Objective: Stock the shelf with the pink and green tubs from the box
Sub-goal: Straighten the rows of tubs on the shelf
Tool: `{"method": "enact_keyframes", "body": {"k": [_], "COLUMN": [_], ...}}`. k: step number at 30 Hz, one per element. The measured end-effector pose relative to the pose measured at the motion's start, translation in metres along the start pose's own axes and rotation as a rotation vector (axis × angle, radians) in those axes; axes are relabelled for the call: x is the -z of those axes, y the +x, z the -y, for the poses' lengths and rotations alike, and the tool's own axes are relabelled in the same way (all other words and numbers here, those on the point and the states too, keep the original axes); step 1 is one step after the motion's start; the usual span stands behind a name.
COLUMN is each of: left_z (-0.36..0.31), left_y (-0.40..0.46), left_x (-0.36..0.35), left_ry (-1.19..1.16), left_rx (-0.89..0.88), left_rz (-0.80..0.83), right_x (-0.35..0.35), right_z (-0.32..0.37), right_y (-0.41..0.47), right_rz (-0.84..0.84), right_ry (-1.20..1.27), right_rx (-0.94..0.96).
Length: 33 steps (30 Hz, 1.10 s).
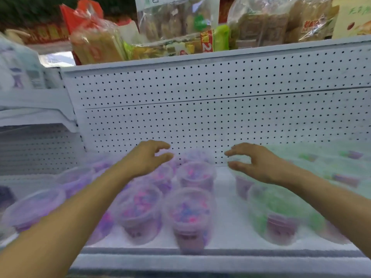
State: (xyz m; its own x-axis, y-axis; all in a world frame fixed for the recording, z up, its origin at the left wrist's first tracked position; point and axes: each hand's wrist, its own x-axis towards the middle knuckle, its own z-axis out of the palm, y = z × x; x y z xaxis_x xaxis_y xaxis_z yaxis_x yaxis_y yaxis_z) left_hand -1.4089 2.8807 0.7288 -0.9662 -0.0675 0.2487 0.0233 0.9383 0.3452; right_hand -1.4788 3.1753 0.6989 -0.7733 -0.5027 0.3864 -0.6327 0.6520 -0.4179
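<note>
Both bare forearms reach in from the bottom corners of the frame toward the middle, over a white shelf [224, 235] that runs across the lower half. The left hand [147, 157] hovers at centre frame above the back rows of the pink tubs [138, 213]; its fingers are loosely spread, its grip is open, and it holds nothing. The right hand [255, 162] hangs just right of centre at the same height, thumb and fingers parted toward the left, its grip likewise open and empty. The two hands face each other with a gap between them.

The pink tubs stand upright in rows on the lower left and centre of the shelf, clear lidded cups with pink and blue bits inside; one stands at the very front edge, bottom centre. The green tubs [281, 215] stand on the lower right of the shelf, set apart from the pink ones by a bare strip of shelf. The whole lower half is blurred, so the exact count of tubs and their labels cannot be read, and the right hand may be just above a tub rather than touching it.

Behind the hands rises a white perforated back panel [220, 109]. Along the top of the frame, bagged snack packs [176, 19] sit on the shelf above.
</note>
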Motion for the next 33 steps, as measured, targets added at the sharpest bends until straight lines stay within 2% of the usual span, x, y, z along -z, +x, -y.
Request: {"method": "enact_keyframes", "body": {"k": [4, 7, 14, 17, 21, 26, 30, 33], "left_z": [0.06, 0.084, 0.109, 0.116, 0.125, 0.151, 0.172, 0.164], "left_y": [0.047, 0.064, 0.088, 0.095, 0.091, 0.078, 0.069, 0.063], "left_x": [0.009, -0.004, -0.016, -0.013, -0.009, 0.017, 0.027, 0.02], "left_ry": [0.073, -0.038, -0.24, -0.327, -0.381, -0.333, -0.343, -0.307], "left_rx": [0.116, 0.166, 0.169, 0.165, 0.18, 0.213, 0.307, 0.276], "left_rz": [0.102, 0.168, 0.208, 0.252, 0.295, 0.088, 0.075, 0.058], "right_x": [-0.041, -0.064, -0.089, -0.092, -0.09, -0.085, -0.09, -0.096], "right_z": [0.017, 0.021, 0.026, 0.026, 0.021, 0.026, 0.034, 0.037], "right_y": [0.057, 0.083, 0.115, 0.122, 0.127, 0.136, 0.146, 0.153], "right_rz": [0.124, 0.179, 0.142, 0.139, 0.223, 0.19, 0.21, 0.243], "right_ry": [0.102, 0.164, 0.218, 0.196, 0.132, 0.103, 0.069, 0.027], "right_rx": [-0.156, -0.244, -0.433, -0.423, -0.424, -0.326, -0.264, -0.233]}}
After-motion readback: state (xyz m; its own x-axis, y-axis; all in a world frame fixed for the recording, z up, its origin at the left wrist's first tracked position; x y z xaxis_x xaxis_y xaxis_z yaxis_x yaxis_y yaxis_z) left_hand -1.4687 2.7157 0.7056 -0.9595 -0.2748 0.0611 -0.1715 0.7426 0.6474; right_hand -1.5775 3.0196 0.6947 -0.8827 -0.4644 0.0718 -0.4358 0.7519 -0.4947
